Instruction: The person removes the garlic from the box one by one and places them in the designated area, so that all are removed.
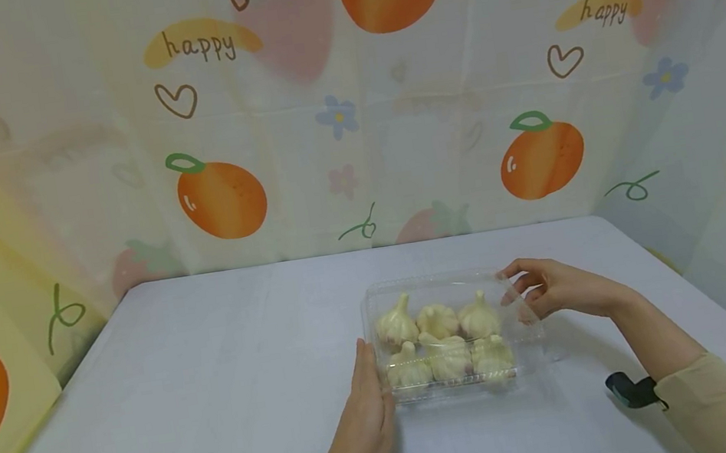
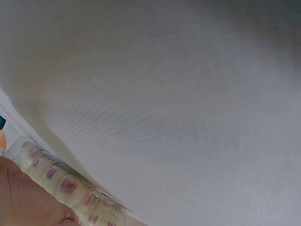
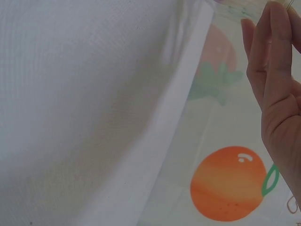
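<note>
A clear plastic clamshell box [image 1: 449,392] with several garlic bulbs [image 1: 449,357] in two rows lies on the white table. My left hand [image 1: 363,428] rests along its left side, fingers mostly straight. Part of that hand [image 2: 33,197] shows low in the left wrist view beside the box and its purple-tinged bulbs [image 2: 68,186]. At the upper right edge of the box, my right hand [image 1: 556,288] holds the clear plastic with bent fingers. The right wrist view shows this hand [image 3: 282,89] with its fingertips at the plastic, partly cut off by the frame.
The white-covered table [image 1: 230,369] spreads out to the left and behind the box. A fruit-printed curtain [image 1: 389,114] hangs behind it and along both sides. A black strap piece [image 1: 631,390] sticks out from the right sleeve [image 1: 721,393].
</note>
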A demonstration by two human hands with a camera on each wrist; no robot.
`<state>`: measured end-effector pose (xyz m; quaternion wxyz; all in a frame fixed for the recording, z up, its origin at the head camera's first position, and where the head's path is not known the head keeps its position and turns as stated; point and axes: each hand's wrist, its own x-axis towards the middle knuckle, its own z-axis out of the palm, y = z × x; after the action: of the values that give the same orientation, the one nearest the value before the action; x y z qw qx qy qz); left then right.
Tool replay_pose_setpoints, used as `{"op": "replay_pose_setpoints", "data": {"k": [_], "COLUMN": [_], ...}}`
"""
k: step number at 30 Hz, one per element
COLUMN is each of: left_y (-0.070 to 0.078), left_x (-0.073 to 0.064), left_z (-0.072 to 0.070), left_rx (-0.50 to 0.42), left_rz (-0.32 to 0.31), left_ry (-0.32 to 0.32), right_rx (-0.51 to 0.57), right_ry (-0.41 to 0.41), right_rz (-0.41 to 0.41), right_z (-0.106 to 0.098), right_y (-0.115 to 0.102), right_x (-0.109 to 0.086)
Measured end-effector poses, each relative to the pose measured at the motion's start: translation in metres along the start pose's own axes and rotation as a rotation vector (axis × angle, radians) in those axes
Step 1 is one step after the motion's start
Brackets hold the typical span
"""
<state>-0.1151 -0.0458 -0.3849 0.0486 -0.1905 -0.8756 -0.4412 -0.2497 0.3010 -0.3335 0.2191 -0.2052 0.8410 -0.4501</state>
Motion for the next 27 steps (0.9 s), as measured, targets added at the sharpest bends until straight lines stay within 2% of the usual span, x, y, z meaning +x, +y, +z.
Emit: {"op": "replay_pose_setpoints", "data": {"k": [5, 10, 20, 27], "left_y": [0.0, 0.001, 0.001, 0.009], "left_x": [0.001, 0.002, 0.005, 0.018], "left_z": [0.0, -0.002, -0.012, -0.026], "left_rx": [0.009, 0.009, -0.045, -0.069], "left_rz": [0.006, -0.017, -0.05, -0.04], "left_ry": [0.003, 0.001, -0.009, 0.055], "right_rx": [0.006, 0.007, 0.009, 0.029], "right_ry": [-0.002, -0.005, -0.007, 0.006], "right_rz": [0.004, 0.013, 0.035, 0.052], "right_z": [-0.001, -0.001, 0.0, 0.001], "right_y": [-0.001, -0.002, 0.0, -0.002], "right_x": [-0.001, -0.001, 0.001, 0.001]}}
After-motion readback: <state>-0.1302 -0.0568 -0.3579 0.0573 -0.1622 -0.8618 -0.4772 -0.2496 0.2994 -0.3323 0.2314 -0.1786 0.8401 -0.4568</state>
